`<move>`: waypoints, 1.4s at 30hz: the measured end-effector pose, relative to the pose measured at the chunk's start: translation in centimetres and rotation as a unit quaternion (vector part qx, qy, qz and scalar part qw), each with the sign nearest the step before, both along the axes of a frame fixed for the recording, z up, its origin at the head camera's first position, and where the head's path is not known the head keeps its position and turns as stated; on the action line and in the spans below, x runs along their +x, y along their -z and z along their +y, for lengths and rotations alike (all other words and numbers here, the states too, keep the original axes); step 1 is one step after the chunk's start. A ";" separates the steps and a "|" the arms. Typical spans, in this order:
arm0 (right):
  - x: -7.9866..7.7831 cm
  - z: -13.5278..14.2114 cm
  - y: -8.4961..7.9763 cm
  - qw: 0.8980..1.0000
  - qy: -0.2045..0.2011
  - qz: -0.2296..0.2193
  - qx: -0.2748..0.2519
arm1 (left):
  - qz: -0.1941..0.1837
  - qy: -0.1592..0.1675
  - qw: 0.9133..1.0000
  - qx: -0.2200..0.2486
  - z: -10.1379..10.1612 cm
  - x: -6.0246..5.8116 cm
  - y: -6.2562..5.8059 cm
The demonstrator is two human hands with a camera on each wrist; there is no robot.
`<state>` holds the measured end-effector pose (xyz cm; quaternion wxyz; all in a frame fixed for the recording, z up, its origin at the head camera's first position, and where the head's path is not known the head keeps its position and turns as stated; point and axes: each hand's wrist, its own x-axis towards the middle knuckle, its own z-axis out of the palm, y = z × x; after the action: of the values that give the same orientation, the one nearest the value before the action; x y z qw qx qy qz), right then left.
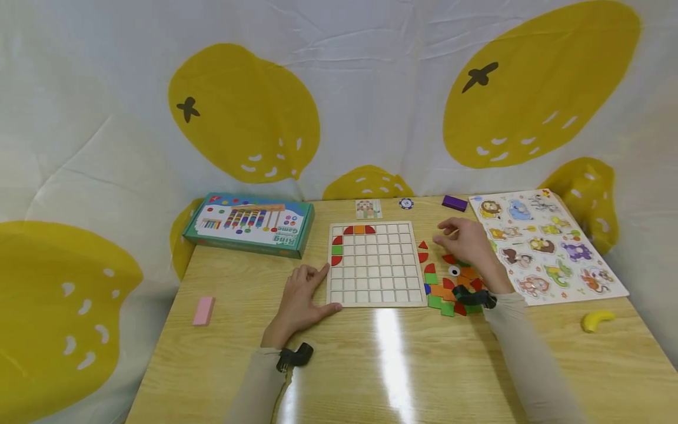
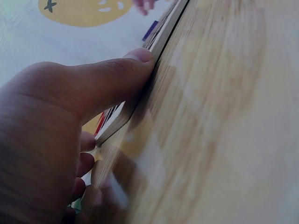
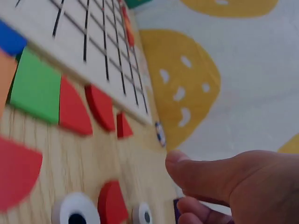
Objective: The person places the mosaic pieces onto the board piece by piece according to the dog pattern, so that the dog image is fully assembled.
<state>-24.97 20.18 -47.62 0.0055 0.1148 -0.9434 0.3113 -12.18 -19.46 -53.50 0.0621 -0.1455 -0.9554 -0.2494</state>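
Touched by the spread left hand point(image 1: 299, 300), the square pale-wood grid board point(image 1: 376, 264) lay on the wooden table point(image 1: 339, 371), seemingly light, stiff, best held by its rim; the half-curled right hand point(image 1: 468, 241) looked empty.

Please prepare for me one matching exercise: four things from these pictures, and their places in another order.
1. Grid board
2. Pink block
3. Toy banana
4. Purple block

A. near the table's far edge
B. left of the left hand
C. touched by the left hand
D. right of the right hand

Pairs: 1-C, 2-B, 3-D, 4-A
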 end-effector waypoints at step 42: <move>-2.6 -9.8 0.8 0.954 -0.181 -0.065 -0.231 | -0.026 -0.004 1.000 -0.005 -0.5 -0.4 0.3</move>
<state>-27.58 10.35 -48.40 -0.0859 0.2589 -0.8072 0.5234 -12.59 -19.99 -53.77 0.0376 -0.1356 -0.9585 -0.2479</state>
